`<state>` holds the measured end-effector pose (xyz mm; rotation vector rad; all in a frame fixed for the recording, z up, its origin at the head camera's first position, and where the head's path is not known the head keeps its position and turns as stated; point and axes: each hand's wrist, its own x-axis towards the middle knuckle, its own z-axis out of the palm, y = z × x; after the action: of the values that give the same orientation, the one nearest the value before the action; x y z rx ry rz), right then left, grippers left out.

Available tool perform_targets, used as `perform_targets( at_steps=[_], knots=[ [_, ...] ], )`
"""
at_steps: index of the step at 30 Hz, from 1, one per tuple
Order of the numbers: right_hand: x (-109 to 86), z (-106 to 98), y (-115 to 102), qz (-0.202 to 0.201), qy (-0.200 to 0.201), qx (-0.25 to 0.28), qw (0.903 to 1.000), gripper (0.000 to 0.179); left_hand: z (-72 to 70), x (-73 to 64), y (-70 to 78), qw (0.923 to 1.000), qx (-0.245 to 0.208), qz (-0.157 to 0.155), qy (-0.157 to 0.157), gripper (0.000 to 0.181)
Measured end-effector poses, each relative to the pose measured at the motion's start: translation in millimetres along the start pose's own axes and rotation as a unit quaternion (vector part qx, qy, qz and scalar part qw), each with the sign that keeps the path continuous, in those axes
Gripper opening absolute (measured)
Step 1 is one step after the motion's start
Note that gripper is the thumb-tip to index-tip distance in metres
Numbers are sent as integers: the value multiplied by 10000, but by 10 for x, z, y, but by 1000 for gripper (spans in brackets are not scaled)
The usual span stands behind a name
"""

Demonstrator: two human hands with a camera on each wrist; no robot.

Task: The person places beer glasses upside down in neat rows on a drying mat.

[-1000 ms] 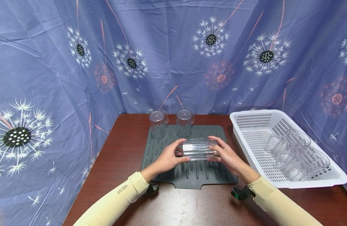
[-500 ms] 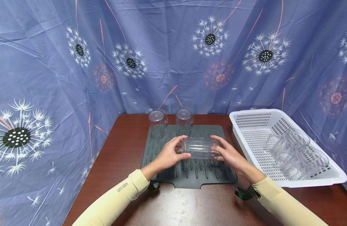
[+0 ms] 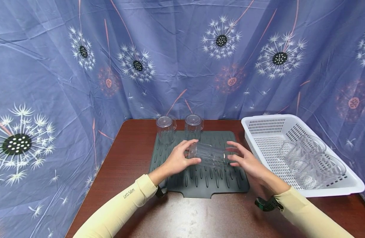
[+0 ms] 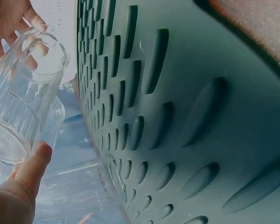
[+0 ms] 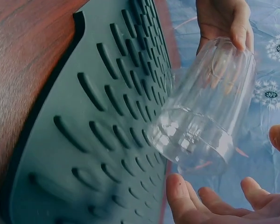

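Note:
A clear glass mug [image 3: 210,156] lies nearly sideways in the air over the dark ribbed drying mat [image 3: 197,190]. My left hand [image 3: 179,159] grips one end of it, thumb in front and fingers behind. At the other end my right hand [image 3: 249,162] has its fingers spread. In the right wrist view these fingertips [image 5: 177,186] stand just off the mug [image 5: 200,107]. The left wrist view shows the left thumb [image 4: 35,168] pressed along the mug's near end. Two more glass mugs, one at left [image 3: 165,130] and one beside it [image 3: 193,127], stand upside down at the mat's back.
A white perforated plastic basket [image 3: 253,148] stands on the right of the brown wooden table [image 3: 134,145]. Two clear glass mugs lie in it, one farther back [image 3: 311,147] and one nearer [image 3: 320,172]. A blue dandelion-print cloth [image 3: 176,59] hangs behind the table.
My right hand has let go of the mug's right end and drawn away to the right. The mug, still in my left hand, now tilts with its right end lower.

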<state>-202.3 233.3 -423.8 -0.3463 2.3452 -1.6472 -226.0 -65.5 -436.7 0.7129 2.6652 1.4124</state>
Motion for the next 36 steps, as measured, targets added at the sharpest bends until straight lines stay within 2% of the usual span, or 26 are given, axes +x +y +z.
perform_targets(
  at_steps=[4, 10, 18, 21, 28, 32, 36],
  knots=[
    [-78, -45, -50, -242, 84, -570, 9980, 62, -17, 31, 16, 9999, 106, 56, 52, 71],
    [-191, -159, -170, -665, 306, -1384, 9877, 61, -35, 68, 52, 9997, 170, 99, 109, 71],
    [-308, -390, -256, -834, 627, -2081, 9725, 61, -32, 139, 104, 9993, 305, 165, 134, 70],
    [-342, -464, -260, -1013, 790, -2370, 9630, 61, -24, 168, 118, 9988, 414, 197, 177, 71],
    [-414, -652, -211, -1483, 1208, -3109, 9310, 57, -10, 225, 135, 9969, 683, 260, 291, 70],
    [-481, -806, -156, -1542, 1382, -3368, 9185, 55, -8, 251, 169, 9959, 776, 318, 330, 70],
    [-551, -989, -80, -1380, 1586, -3570, 9101, 54, -5, 267, 197, 9953, 863, 317, 308, 70]
  ],
)
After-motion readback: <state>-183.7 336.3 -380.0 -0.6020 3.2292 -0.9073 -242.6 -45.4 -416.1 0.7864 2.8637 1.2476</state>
